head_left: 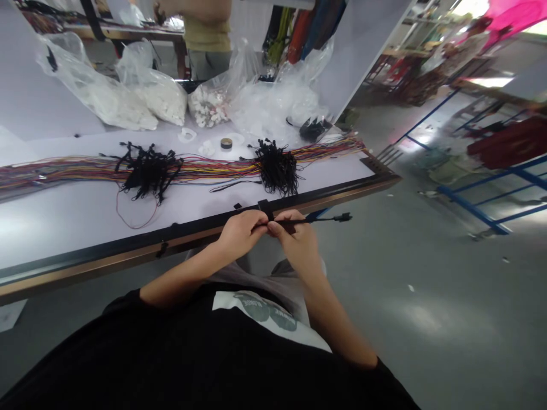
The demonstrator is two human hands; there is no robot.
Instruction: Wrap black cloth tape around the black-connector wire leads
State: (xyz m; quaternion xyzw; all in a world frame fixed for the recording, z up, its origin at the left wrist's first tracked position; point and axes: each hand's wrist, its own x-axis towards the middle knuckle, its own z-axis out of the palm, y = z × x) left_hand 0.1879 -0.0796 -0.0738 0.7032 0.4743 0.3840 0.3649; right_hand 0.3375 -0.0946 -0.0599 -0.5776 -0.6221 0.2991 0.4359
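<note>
In front of the table's edge, my left hand [243, 232] and my right hand [298, 240] meet, fingertips nearly touching. Both are closed in a pinch on a thin black cable [321, 220]. The cable runs out past my right fingers and ends in a black plug connector [343, 217]. A black band, perhaps tape [265, 208], stands up just behind my fingertips; my fingers hide how it meets the cable. Beyond my hands, a tangled bundle of black cables with connectors [278, 169] lies on the coloured wires [213, 166].
Another black cable bundle [149, 171] lies to the left on the white table [85, 219]. A tape roll [226, 143] sits behind the wires. Clear plastic bags [164, 99] of white parts line the back. A blue-framed rack [474, 210] stands right. Across the partition is another person [207, 34].
</note>
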